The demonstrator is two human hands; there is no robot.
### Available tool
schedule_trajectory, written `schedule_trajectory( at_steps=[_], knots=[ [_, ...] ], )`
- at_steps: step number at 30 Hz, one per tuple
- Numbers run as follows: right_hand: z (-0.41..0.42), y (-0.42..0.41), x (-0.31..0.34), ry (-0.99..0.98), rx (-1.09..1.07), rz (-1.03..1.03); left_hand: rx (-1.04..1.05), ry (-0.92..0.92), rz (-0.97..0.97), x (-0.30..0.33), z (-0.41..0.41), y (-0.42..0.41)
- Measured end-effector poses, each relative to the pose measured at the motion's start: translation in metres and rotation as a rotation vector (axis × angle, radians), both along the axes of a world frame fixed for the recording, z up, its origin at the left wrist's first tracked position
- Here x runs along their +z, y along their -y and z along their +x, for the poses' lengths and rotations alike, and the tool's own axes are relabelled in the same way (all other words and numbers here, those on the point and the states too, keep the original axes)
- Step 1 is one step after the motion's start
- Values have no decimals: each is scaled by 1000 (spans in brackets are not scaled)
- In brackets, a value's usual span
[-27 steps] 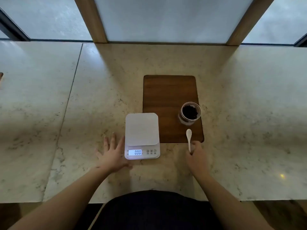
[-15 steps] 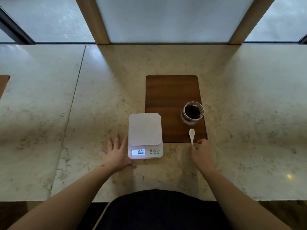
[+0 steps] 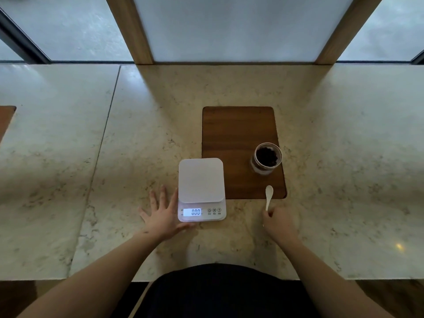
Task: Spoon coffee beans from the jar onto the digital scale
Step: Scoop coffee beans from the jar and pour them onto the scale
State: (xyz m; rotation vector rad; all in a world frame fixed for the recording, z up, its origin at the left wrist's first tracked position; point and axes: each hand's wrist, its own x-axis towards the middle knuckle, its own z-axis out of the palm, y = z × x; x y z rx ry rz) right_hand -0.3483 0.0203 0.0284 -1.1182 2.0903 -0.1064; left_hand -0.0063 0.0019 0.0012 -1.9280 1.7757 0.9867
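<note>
Pinching the near end of the white spoon point(image 3: 269, 196), whose long axis points away toward the open jar point(image 3: 266, 158) just beyond, the right hand point(image 3: 278, 223) sits nearer the beans, while the left hand point(image 3: 164, 215) lies spread flat on the tabletop point(image 3: 344, 157) touching the scale point(image 3: 201, 188).

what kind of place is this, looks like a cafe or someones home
Hard to say for sure, but probably a cafe-style or home coffee counter by a window: a marble countertop below frosted window panes, with a digital scale, a jar of coffee beans and a white spoon laid out.
</note>
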Motion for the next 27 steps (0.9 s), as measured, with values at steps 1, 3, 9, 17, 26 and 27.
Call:
schedule_trajectory(
  at_steps=[1, 3, 9, 17, 26, 27],
  knots=[
    [0, -1, 2, 18, 1, -16, 1, -3, 2, -1, -1, 1],
    [1, -2, 8, 41, -5, -80, 6, -1, 2, -2, -3, 1],
    [0, 0, 38, 56, 37, -289, 3, 5, 16, -2, -2, 0],
    [-6, 32, 82, -62, 51, -490, -12, -19, 23, 5, -3, 2],
    [-28, 93, 99, -427, 297, -287, -22, 15, 49, 7, -4, 2],
    [-29, 97, 100, -465, 324, -277, -27, 21, 52, 7, -4, 2]
  ],
)
